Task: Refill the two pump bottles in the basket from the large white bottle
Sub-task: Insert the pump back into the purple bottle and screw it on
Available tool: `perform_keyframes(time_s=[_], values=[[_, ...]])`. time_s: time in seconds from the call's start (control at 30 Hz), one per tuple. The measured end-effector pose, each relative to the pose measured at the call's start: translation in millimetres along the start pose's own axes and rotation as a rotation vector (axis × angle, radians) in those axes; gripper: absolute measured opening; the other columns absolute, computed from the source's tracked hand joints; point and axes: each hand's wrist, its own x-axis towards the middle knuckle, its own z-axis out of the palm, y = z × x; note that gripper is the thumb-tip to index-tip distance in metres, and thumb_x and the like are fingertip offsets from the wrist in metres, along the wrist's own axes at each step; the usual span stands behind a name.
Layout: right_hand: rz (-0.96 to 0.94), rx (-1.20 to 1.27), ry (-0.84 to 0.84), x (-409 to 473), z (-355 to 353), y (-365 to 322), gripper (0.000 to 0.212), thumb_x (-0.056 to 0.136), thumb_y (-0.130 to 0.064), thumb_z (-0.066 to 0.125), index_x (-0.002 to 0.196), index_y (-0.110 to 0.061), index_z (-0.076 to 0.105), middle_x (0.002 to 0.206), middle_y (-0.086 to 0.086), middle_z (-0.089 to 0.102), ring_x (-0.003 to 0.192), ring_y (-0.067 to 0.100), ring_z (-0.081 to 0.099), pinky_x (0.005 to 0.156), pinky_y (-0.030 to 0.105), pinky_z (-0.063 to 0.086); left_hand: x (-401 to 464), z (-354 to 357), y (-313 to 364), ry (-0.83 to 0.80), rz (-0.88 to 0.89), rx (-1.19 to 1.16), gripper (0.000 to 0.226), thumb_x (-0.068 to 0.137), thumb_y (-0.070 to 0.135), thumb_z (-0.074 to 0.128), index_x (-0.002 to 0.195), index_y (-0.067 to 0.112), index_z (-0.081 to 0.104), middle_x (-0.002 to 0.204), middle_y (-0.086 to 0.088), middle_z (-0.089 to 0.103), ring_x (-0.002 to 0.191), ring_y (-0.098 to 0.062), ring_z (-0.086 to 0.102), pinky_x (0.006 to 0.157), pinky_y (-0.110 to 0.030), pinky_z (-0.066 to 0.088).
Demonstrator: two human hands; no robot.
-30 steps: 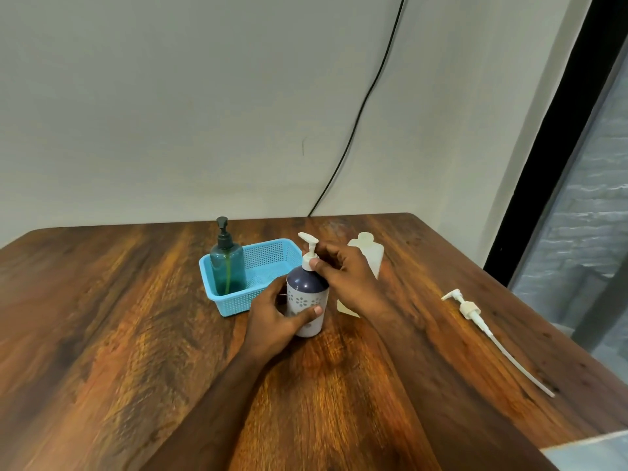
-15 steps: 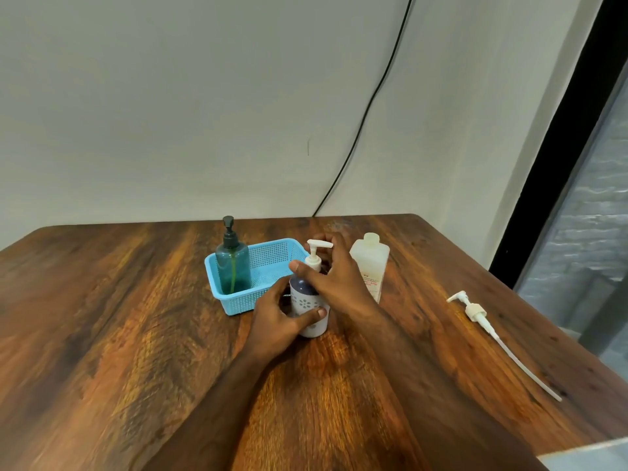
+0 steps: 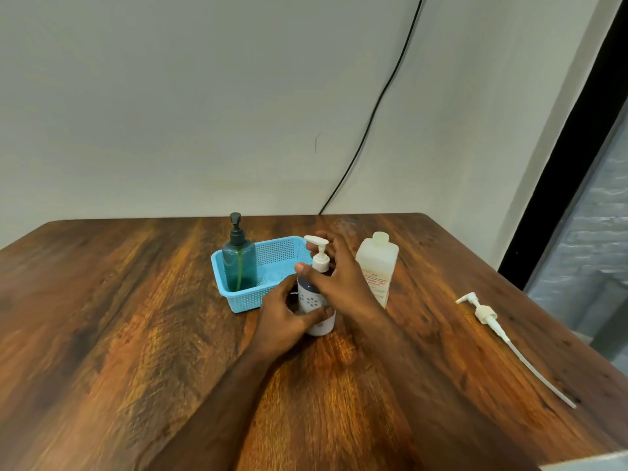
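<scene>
L hand (image 3: 283, 319) gripping purple bottle (image 3: 314, 305), R hand (image 3: 343, 282) on pump (image 3: 318, 254)

left hand (image 3: 285, 316) bare | right hand (image 3: 339, 280) bare | forearms unsleeved

light: soft, even, dim-ish | glare: none | blur: table (image 3: 102, 334) edges — wide-angle bowing

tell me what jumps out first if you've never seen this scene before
Two hands meet mid-table on a purple-and-white pump bottle: the left hand wraps its body, the right hand closes a grip around its white pump collar. Behind it, a teal pump bottle stands in the left end of a blue basket, and the large white bottle stands uncapped on the table to the right. A loose white pump lies near the table's right edge.
</scene>
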Motion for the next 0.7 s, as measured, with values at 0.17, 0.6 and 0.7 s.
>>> perform_keyframes(time_s=[0.17, 0.6, 0.7], values=[[0.039, 0.182, 0.064, -7, -6, 16, 0.042, 0.097, -0.012, 0.062, 0.137, -0.025, 0.056, 0.128, -0.006, 0.067, 0.117, 0.006, 0.063, 0.096, 0.03, 0.055, 3, 0, -5, -0.005, -0.014, 0.03, 0.071, 0.067, 0.039, 0.091, 0.13, 0.025, 0.061, 0.118, 0.014, 0.07, 0.106, -0.002, 0.067, 0.089, -0.033, 0.059], [0.053, 0.13, -0.082, -2, -6, 9, 0.031, 0.098, -0.02, 0.061, 0.123, -0.039, 0.061, 0.128, -0.012, 0.066, 0.118, 0.002, 0.06, 0.099, 0.03, 0.053, 9, -9, -7, -0.102, -0.018, -0.018, 0.062, 0.071, 0.023, 0.091, 0.127, 0.02, 0.063, 0.118, 0.007, 0.072, 0.109, -0.01, 0.068, 0.092, -0.037, 0.058], [0.044, 0.054, 0.038, -1, -9, 10, 0.027, 0.091, -0.021, 0.071, 0.119, -0.022, 0.071, 0.114, -0.01, 0.073, 0.105, 0.003, 0.068, 0.092, 0.034, 0.058, 9, -10, -8, -0.121, -0.027, -0.035, 0.063, 0.07, 0.024, 0.091, 0.127, 0.021, 0.063, 0.118, 0.006, 0.072, 0.109, -0.012, 0.068, 0.092, -0.039, 0.058]])
